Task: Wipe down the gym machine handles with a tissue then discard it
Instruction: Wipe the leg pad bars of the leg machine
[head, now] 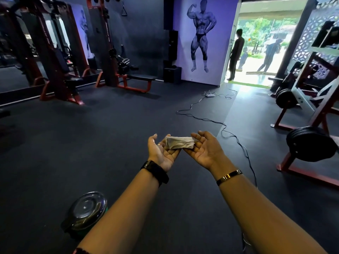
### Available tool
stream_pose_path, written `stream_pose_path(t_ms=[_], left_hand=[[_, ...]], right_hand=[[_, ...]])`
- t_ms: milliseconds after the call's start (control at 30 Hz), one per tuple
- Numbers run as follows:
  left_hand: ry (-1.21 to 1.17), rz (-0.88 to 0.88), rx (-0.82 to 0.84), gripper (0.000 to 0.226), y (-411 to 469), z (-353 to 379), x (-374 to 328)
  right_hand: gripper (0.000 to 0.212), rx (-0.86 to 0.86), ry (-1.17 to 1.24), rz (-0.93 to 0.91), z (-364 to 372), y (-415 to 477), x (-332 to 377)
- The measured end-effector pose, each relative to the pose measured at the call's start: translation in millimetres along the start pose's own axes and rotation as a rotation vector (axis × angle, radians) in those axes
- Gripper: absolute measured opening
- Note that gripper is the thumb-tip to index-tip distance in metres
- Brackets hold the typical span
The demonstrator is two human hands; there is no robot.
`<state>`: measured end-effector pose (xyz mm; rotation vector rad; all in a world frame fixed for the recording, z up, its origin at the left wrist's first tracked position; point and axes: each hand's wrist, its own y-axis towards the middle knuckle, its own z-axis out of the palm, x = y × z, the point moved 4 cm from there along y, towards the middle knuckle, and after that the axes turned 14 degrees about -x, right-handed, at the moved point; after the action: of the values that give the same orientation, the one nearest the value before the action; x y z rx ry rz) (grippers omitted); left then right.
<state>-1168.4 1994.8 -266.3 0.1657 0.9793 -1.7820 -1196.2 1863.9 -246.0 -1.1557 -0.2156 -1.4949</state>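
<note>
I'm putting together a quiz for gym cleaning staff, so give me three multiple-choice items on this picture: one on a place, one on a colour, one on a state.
1. Where is the shiny-lidded bin?
A. On the floor beside the left forearm
B. Next to the doorway
C. On a bench

2. What colour is the watch on the left wrist?
A. White
B. Black
C. Red

3. How is the tissue held?
A. Balled inside a fist
B. Dropped on the floor
C. Resting across two upturned hands

Answers: 1 A, it stands at lower left, close to that arm. 2 B, the band and face are black. 3 C, the left hand and right hand lie palm up with the tissue across their fingers.
</note>
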Motion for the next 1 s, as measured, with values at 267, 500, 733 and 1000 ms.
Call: stream_pose_path(t_ms=[267,500,733,1000], left_hand=[[-0.028,0.020,-0.003,0.051,147,82,-28],[-0.038,0.035,-0.016,0.053,299,174,-79],[-0.056,0.067,-0.044,0.055,410,230,-118],[-0.104,0.136,-0.074,0.049,553,287,-180]], right_hand=[[0.034,0.031,0.001,-0.001,46,160,57],[0.027,0.044,-0.020,0.002,117,318,116],[0.025,0.070,-0.012,0.022,172,440,152],[0.025,0.150,-0.013,0.080,251,597,176]])
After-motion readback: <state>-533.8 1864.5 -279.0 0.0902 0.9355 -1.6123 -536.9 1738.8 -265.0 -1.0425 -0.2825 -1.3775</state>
